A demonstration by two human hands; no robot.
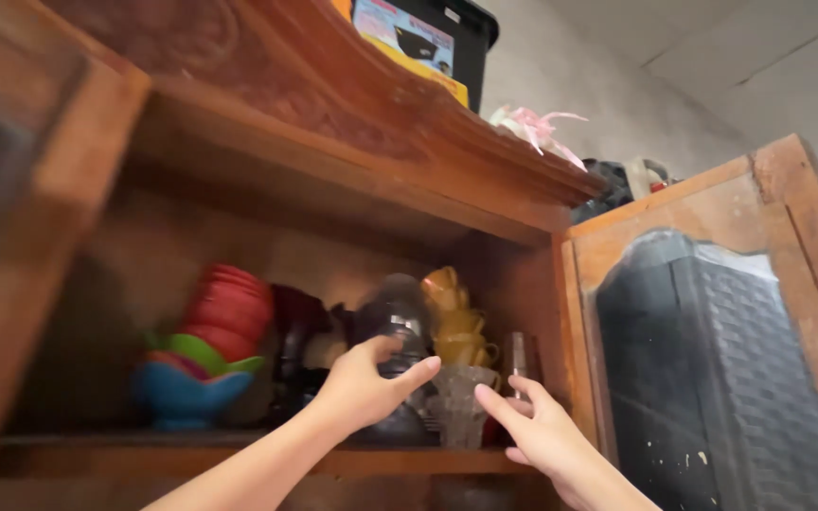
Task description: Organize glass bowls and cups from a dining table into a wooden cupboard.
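I look up into a wooden cupboard [352,180] with both doors swung open. My left hand [364,386] reaches onto the shelf [239,456] and wraps around a dark glass jar or lidded vessel [395,317]. My right hand [537,431] is beside it, fingers spread, its fingertips at a clear ribbed glass [461,402]. A stack of yellow cups [456,326] stands just behind the glass.
At the shelf's left stand stacked plastic bowls, red on top [229,312], green and blue [182,393] below. The open right door [712,350] has a glass pane. On the cupboard top sit a black box [428,43] and pink ribbon [537,128].
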